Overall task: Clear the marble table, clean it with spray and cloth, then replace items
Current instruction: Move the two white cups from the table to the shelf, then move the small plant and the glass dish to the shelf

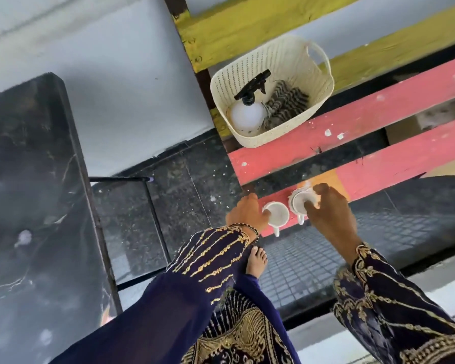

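Observation:
The black marble table (pixel 34 193) fills the left side, with wet smears on its top. On the red plank of a slatted bench stand two white cups. My left hand (pixel 248 214) grips the rim of the left cup (pixel 278 214), thumb inside it. My right hand (pixel 329 208) holds the right cup (pixel 298 202), fingers on its rim and thumb inside. A cream basket (pixel 318 74) further up the bench holds a white spray bottle (pixel 247 115) with a black trigger and a striped cloth (pixel 286 101).
The bench has yellow slats (pixel 247 24) and red slats (pixel 378 106) with gaps between them. A thin black metal frame (pixel 153 206) stands beside the table over dark speckled floor. A black grid mat (pixel 326 248) lies under my bare foot (pixel 256 261).

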